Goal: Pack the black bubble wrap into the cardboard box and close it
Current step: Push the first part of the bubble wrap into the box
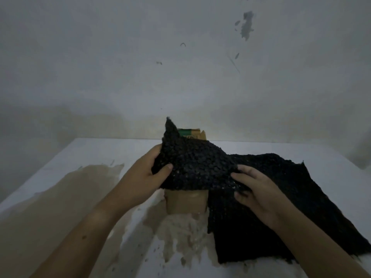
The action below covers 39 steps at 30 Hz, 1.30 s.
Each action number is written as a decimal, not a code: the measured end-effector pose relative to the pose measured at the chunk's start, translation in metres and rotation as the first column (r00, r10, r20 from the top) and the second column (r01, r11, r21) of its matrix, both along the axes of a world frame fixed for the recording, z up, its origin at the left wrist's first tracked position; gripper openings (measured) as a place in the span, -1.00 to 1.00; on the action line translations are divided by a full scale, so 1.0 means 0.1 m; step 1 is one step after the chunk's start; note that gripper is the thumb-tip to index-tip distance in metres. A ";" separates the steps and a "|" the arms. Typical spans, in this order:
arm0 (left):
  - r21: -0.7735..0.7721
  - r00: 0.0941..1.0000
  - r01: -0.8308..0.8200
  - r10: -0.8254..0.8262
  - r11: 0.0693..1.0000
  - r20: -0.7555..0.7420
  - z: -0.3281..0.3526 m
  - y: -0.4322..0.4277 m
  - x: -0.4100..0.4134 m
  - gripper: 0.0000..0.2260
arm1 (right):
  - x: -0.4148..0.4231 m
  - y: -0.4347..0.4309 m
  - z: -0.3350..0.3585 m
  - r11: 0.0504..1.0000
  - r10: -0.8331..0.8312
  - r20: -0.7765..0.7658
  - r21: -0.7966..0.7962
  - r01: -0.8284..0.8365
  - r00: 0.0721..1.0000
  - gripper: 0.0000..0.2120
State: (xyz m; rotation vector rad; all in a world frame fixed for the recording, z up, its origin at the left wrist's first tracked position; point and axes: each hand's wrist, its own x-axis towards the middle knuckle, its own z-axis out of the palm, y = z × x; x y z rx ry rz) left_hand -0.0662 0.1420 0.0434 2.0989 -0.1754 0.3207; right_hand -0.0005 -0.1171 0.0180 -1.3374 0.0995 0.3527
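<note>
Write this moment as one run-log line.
stage: packing | left hand: grips wrap over box | right hand: pinches wrap | wrap: mostly outside, trailing on table | box: back flap up

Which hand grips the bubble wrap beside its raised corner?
The left hand; the right hand grips where the black bubble wrap trails down onto the table.

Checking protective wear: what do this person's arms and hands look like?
Both forearms are bare as far as the frame shows, with no sleeves. The left hand and right hand wear no gloves. No ring, watch or bracelet shows in the dim light. A small dark spot marks the left forearm.
</note>
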 end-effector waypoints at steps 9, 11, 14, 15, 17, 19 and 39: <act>0.277 0.959 -0.255 0.279 0.926 -0.052 -0.35 0.30 0.10 -0.21 | 0.17 0.12 -0.17 0.615 0.334 0.508 -0.755 0.225 0.794 -0.44; 0.418 0.969 -0.230 0.248 0.879 0.012 -0.37 0.28 0.13 -0.39 | 0.19 0.14 -0.18 0.598 0.408 0.561 -0.760 0.253 0.721 -0.51; 0.539 0.981 -0.159 0.192 0.827 -0.006 -0.40 0.26 0.18 -0.52 | 0.18 0.25 -0.20 0.495 0.560 0.530 -0.830 0.255 0.637 -0.50; 0.560 0.984 -0.148 0.176 0.815 0.004 -0.40 0.26 0.20 -0.50 | 0.17 0.29 -0.21 0.458 0.593 0.516 -0.847 0.268 0.618 -0.49; 0.624 0.990 -0.129 0.133 0.771 0.042 -0.39 0.25 0.26 -0.44 | 0.18 0.37 -0.20 0.413 0.634 0.514 -0.857 0.309 0.578 -0.49; 0.693 0.995 -0.095 0.078 0.715 0.056 -0.38 0.22 0.35 -0.38 | 0.20 0.43 -0.18 0.378 0.664 0.520 -0.853 0.359 0.538 -0.52; 0.804 0.914 0.175 0.211 0.568 -0.348 -0.33 -0.04 0.86 -0.57 | 0.64 0.91 0.13 -0.286 0.814 -0.169 -0.949 0.131 0.555 -0.58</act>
